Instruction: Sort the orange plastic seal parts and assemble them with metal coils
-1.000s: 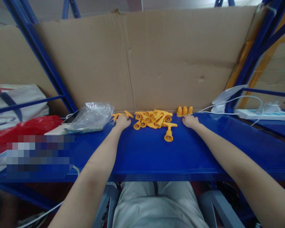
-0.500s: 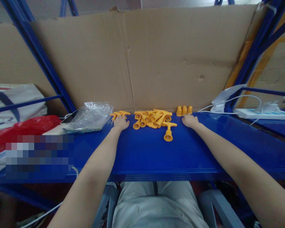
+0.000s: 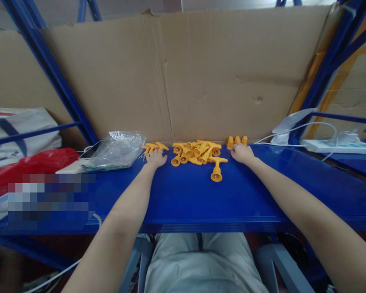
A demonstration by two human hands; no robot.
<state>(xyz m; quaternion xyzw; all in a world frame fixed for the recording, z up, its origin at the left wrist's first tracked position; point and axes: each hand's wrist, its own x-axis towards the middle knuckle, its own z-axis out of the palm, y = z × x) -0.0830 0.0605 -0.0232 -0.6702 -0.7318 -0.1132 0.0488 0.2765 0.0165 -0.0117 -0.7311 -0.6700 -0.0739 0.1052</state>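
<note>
My left hand (image 3: 156, 158) lies on the blue shelf (image 3: 183, 199), fingers stretched forward and touching a few orange T-shaped plastic parts (image 3: 154, 146) at the pile's left end. A pile of several orange T-shaped parts with flared ends (image 3: 195, 150) lies between my hands against the cardboard. One such part (image 3: 216, 171) lies apart, nearer me. My right hand (image 3: 242, 153) reaches three small orange caps (image 3: 238, 140) standing in a row; its fingertips are at the leftmost cap, hidden behind the back of the hand.
A cardboard sheet (image 3: 201, 77) closes off the back of the shelf. A crumpled clear plastic bag (image 3: 117, 148) sits left of the parts, on a flat device. Red and white bags (image 3: 27, 162) lie far left. A white power strip (image 3: 338, 146) with cables sits at right.
My right hand has slid forward and a little left, up to the row of caps. My left hand shifted slightly among the T-shaped parts at the left end.
</note>
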